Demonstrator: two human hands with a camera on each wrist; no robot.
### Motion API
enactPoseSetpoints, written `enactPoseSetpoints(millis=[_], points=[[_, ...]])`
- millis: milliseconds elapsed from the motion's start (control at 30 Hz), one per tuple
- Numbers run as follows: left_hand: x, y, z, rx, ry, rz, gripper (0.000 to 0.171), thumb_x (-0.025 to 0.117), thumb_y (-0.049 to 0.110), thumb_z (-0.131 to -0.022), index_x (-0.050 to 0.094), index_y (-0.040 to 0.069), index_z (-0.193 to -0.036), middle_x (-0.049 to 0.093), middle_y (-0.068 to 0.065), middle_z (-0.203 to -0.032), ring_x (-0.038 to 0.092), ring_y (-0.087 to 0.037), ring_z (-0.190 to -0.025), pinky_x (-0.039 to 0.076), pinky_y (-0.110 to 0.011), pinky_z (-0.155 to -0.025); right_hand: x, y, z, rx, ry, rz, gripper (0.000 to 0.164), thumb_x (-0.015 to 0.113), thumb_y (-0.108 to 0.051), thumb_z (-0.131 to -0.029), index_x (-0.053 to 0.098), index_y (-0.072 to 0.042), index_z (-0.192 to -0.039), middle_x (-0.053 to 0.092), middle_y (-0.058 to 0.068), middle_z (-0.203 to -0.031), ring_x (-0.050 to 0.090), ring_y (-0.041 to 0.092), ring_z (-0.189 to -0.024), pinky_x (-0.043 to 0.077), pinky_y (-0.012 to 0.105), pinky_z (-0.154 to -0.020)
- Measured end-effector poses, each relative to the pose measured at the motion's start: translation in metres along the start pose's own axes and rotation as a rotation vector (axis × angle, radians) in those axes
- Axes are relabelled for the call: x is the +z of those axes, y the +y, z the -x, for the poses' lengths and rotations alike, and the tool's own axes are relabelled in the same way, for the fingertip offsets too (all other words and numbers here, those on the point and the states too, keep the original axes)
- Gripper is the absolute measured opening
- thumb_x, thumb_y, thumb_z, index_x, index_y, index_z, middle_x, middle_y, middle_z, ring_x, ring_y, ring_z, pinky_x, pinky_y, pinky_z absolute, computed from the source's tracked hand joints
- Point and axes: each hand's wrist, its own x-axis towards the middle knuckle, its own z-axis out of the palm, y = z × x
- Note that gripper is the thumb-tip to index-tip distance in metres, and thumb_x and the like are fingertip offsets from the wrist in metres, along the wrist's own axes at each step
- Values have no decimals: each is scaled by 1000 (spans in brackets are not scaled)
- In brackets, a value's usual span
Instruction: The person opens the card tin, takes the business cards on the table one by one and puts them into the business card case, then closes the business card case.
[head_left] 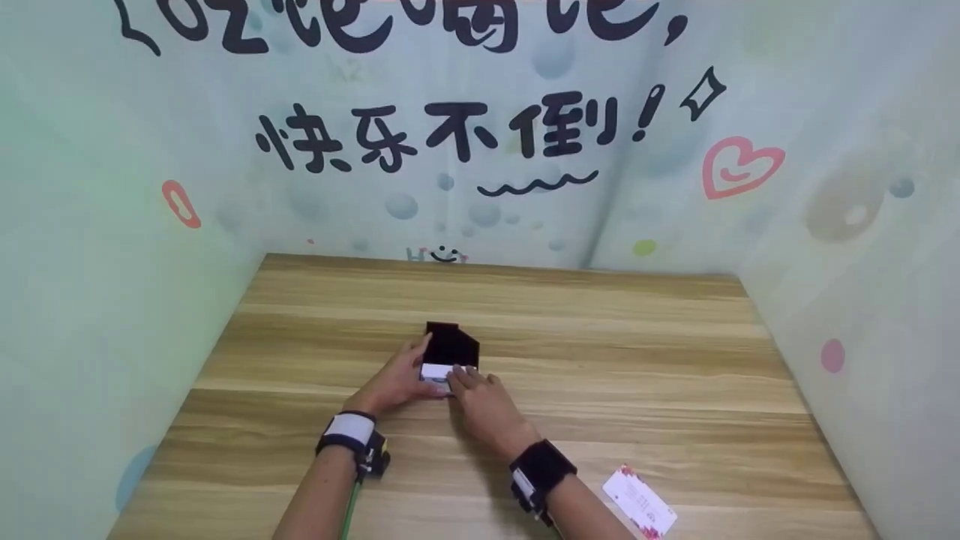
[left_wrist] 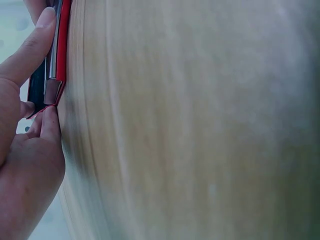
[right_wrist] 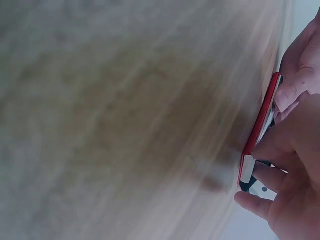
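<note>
A small card case [head_left: 451, 346], red outside with a black inner lid, lies opened on the table between the hands. A metal edge [left_wrist: 53, 60] of it shows in the left wrist view. Across its near half runs a white strip [head_left: 437, 370] that looks like a card. My left hand [head_left: 397, 381] grips the case from the left, thumb [left_wrist: 31, 52] on the near part and other fingers at the lid. From the right, my right hand [head_left: 487, 409] has bent fingers around the case's right end; its thumb's exact contact is partly hidden. The case's red side [right_wrist: 261, 117] faces the right wrist camera.
A white card [head_left: 640, 501] with a pink floral pattern lies on the wood-grain table [head_left: 600, 337], to the right of the right forearm. Printed curtains [head_left: 847, 247] stand along the table's back and sides.
</note>
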Motion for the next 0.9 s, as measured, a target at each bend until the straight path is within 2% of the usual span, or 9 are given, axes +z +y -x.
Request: enactPoseSetpoints(millis=[200,367,600,767,900], points=[[0,0,0,-2,9,7,110,88,26,-76,19,16,-161,21,-29,-162,28,-43,-149,28,-52,-123,1,3,6,-23,19,13,60,65,-7,-87,50,-5,-145,52,14,-151,50,30,-139,46,53,-110],[-1,-1,0,-11,10,-6,110,87,28,-76,19,17,-161,20,-30,-162,29,-45,-148,29,-54,-122,-3,7,15,-25,103,46,55,68,-10,-88,54,-6,-141,51,18,-150,52,34,-137,49,55,-106],[-3,0,-1,-28,19,-23,109,87,27,-76,19,19,-161,20,-30,-162,27,-45,-149,26,-54,-123,-20,9,25,2,241,80,48,68,-28,-94,60,-8,-136,55,19,-145,56,36,-132,50,57,-103],[-2,-2,-3,9,13,-12,111,88,26,-75,18,14,-161,19,-28,-163,24,-45,-150,24,-54,-123,-26,8,35,-4,350,161,50,73,-31,-88,63,-11,-132,60,15,-139,58,33,-128,52,54,-98],[0,-3,-3,-7,1,-10,111,88,27,-76,18,15,-161,16,-26,-165,21,-44,-152,24,-54,-124,-26,3,50,13,347,147,57,75,-37,-86,62,-10,-134,60,14,-141,57,33,-130,51,54,-100]])
